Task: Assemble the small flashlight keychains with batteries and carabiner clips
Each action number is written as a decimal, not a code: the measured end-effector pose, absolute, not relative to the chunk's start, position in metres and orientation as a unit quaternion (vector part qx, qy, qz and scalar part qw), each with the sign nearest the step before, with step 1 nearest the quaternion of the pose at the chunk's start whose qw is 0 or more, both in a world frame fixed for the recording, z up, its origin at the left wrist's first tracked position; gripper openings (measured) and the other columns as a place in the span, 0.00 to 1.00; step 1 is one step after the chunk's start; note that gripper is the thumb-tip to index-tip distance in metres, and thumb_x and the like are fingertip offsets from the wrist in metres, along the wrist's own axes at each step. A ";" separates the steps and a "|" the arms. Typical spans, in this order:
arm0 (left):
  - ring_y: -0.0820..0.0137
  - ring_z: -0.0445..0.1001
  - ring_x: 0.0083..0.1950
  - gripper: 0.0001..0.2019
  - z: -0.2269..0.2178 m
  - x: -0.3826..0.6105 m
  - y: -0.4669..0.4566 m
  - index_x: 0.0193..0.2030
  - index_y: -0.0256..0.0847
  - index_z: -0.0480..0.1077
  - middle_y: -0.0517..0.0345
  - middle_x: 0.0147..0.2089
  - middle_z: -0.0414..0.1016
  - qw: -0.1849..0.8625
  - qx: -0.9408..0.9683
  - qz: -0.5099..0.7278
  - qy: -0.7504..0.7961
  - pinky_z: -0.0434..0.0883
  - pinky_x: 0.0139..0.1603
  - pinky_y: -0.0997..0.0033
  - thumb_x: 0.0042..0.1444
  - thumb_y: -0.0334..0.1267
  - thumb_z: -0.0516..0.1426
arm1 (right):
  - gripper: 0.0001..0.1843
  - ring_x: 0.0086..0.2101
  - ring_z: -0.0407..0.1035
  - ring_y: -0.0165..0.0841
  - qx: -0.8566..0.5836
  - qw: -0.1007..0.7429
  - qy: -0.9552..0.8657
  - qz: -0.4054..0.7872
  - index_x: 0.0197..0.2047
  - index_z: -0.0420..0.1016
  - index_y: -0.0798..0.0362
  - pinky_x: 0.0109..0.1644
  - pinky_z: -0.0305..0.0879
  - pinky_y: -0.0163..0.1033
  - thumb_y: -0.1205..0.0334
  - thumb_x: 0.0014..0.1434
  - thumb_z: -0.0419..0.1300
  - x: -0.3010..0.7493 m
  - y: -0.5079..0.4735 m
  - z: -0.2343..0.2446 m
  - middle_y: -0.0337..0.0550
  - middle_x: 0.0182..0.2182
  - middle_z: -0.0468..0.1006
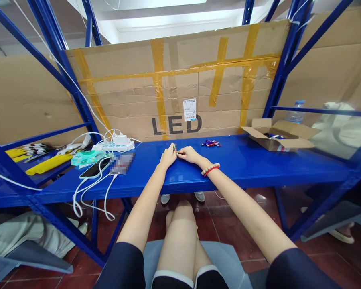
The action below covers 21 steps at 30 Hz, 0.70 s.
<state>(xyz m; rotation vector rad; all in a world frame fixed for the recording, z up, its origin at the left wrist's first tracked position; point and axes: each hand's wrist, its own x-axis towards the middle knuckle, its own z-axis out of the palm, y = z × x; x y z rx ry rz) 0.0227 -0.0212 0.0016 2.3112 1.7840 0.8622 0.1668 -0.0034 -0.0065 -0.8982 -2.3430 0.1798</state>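
Left hand pinches a small item at the blue shelf, probably to steady it, right hand narrowed beside it, can't tell on what, loose pieces handily near

Two dark navy sleeves which I see from my distant post, one pale beaded bracelet at the right wrist, a thin red cord just beside it, black shorts having white hems

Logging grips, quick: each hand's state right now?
Left hand: closed on an unidentifiable small object.
Right hand: closed; whether it holds anything cannot be told.
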 end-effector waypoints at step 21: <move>0.63 0.74 0.42 0.13 0.002 0.023 -0.022 0.51 0.47 0.57 0.55 0.39 0.74 0.100 0.786 0.303 0.530 0.67 0.42 0.66 0.62 0.43 0.41 | 0.18 0.34 0.66 0.30 -0.484 0.402 -0.774 -0.076 0.48 0.72 0.51 0.32 0.53 0.32 0.56 0.64 0.44 0.166 -0.024 0.007 0.43 0.35 0.73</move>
